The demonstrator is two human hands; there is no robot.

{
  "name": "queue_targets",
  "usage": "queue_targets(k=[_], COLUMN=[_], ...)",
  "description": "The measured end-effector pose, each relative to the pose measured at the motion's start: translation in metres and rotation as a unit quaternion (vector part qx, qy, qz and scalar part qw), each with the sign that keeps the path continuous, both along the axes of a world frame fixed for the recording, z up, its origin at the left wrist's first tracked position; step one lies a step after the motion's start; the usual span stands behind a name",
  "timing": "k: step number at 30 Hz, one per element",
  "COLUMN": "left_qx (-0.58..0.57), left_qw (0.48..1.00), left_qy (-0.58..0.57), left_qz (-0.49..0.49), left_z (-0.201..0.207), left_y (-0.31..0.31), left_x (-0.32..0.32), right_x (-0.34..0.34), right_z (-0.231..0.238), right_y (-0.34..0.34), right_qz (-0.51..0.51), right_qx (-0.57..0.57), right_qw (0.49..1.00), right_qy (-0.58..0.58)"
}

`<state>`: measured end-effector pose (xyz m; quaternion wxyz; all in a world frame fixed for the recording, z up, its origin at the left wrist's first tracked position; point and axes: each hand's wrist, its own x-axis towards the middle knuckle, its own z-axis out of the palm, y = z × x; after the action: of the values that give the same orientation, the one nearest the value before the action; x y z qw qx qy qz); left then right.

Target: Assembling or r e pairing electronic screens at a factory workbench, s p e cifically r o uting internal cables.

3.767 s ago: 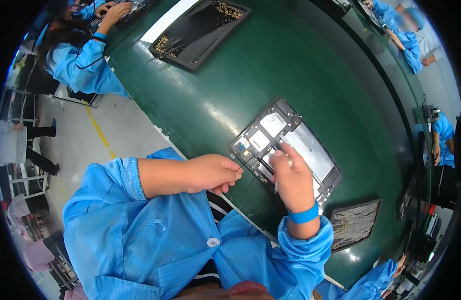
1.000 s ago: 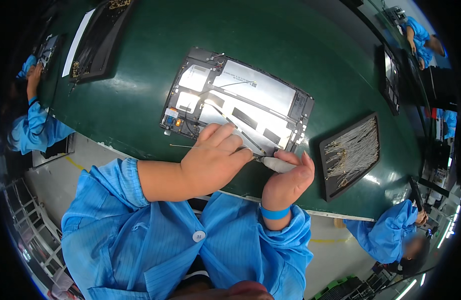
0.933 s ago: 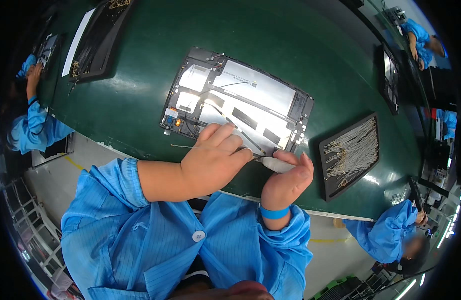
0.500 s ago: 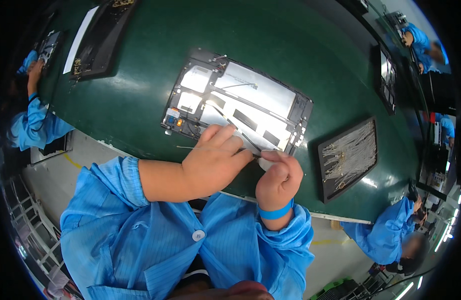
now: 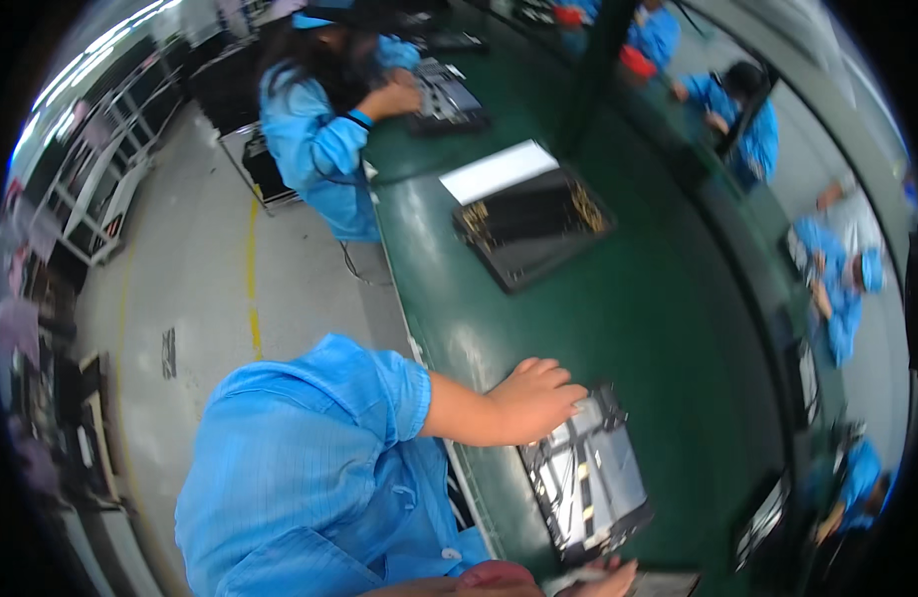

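Observation:
An opened tablet (image 5: 618, 468), its silver inner plates and dark strips showing, lies on the green table near its front edge. My left hand (image 5: 531, 403) covers one corner at the tablet's far end, fingers bent close together over the edge. Its palm side is hidden. At the bottom edge of the picture, by the tablet's near end, part of my right hand (image 5: 606, 581) shows. The fingers there are blurred and cut off, so I cannot make out what they hold.
A black tray (image 5: 513, 274) with small gold-coloured parts and a white sheet (image 5: 499, 171) lie farther along the table (image 5: 668, 328). Beyond them a person in blue (image 5: 319, 139) handles another opened device (image 5: 447, 98). Other people work across the table.
The view has swung left. My hands, together over the tablet's front edge before, are now apart, the left at its far end and the right at the near end.

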<state>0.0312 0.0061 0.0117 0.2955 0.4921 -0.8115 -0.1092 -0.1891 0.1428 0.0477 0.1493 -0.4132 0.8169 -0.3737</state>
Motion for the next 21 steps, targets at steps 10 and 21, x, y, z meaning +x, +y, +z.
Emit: queue_targets(k=[10, 21], left_qx=[0.155, 0.172], left_qw=[0.987, 0.952], left_qy=[0.002, 0.252], left_qz=[-0.041, 0.019], left_z=[-0.015, -0.013], left_y=[0.004, -0.026], left_x=[0.029, 0.065], right_x=[-0.029, -0.017], right_z=[-0.029, -0.022], right_y=[-0.020, -0.070], right_qz=[-0.032, 0.057], right_qx=[0.119, 0.124], right_qw=[0.913, 0.889], right_qy=[-0.389, -0.437])
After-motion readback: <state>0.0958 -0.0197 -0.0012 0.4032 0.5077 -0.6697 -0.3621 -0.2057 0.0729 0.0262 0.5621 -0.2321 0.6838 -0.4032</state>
